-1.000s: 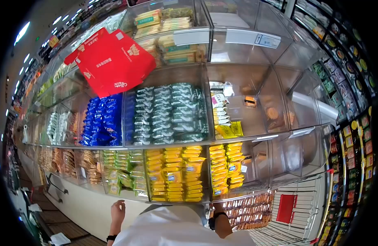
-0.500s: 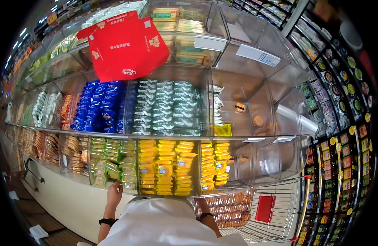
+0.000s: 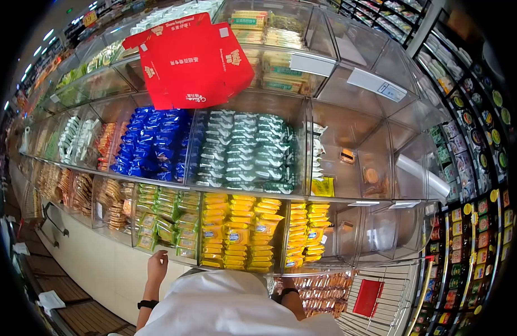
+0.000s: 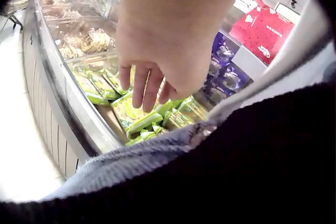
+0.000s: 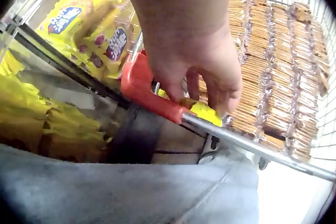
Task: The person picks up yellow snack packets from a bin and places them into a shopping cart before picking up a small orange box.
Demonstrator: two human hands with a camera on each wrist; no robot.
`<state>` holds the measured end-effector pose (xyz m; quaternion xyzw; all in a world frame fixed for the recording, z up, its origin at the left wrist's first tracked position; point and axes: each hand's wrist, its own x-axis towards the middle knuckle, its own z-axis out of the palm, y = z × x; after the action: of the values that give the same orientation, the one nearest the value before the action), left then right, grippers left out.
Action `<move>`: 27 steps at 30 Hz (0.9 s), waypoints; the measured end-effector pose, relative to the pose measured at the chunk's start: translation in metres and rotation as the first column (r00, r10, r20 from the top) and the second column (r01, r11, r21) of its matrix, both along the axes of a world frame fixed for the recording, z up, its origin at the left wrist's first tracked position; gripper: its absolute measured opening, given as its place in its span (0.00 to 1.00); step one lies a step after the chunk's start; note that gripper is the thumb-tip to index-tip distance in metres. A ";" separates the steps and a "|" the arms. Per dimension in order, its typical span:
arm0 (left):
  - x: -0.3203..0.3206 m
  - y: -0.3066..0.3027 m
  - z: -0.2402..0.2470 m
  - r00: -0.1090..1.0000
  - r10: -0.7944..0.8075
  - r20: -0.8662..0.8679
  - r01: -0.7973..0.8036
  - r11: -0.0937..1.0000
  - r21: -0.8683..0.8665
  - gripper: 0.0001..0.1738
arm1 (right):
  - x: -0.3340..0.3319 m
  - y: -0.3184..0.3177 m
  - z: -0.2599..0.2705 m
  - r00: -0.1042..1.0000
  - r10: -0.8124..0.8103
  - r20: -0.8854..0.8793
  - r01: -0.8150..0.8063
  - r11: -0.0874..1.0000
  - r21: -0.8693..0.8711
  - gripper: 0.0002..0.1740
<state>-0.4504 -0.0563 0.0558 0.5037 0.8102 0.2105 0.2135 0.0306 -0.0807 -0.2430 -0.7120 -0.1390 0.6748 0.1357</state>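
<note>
In the head view, my left hand (image 3: 156, 267) hangs before the lower bin's front edge, near the green-wrapped snack packets (image 3: 158, 215). Its fingers point down, loosely bent and holding nothing, and overlap those packets (image 4: 139, 111) in the left wrist view. My right hand (image 5: 202, 71) is over the shopping cart's (image 5: 236, 137) front corner, beside its red corner piece (image 5: 152, 90). Curled fingers and thumb grip a small yellow packet (image 5: 207, 113), partly hidden by the hand. Behind the hand, rows of clear-wrapped brown biscuits (image 5: 278, 66) fill the cart.
Clear bins hold yellow packets (image 3: 236, 232), dark green packets (image 3: 244, 148) and blue packets (image 3: 152, 143). A red cardboard sheet (image 3: 191, 61) leans across the upper bins. Bagged round biscuits (image 3: 114, 201) stand at left, and dark shelves (image 3: 471, 224) rise at right.
The view has swung, and the person stands closer to the bins than a second ago. My left hand rose toward the green packets, then dropped slightly. The right hand stays by the cart.
</note>
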 end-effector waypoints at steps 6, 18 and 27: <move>0.009 0.007 -0.018 0.997 0.016 0.082 -0.019 0.999 0.032 0.08 | 0.003 0.003 0.052 0.839 0.494 0.226 -0.536 0.822 0.192 0.16; 0.022 0.047 -0.044 0.980 -0.038 0.193 0.030 0.999 0.046 0.11 | 0.087 -0.037 0.107 0.618 -0.115 0.777 0.167 0.986 0.013 0.23; 0.008 0.042 -0.065 0.961 -0.060 0.271 0.038 0.996 0.085 0.11 | 0.065 0.066 0.292 0.342 -0.936 -0.084 0.595 0.146 0.790 0.19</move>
<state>-0.4424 -0.0142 -0.0094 0.4978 0.7513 0.3047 0.3082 0.0960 -0.0142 0.0486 -0.6867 -0.0131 0.2049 0.6974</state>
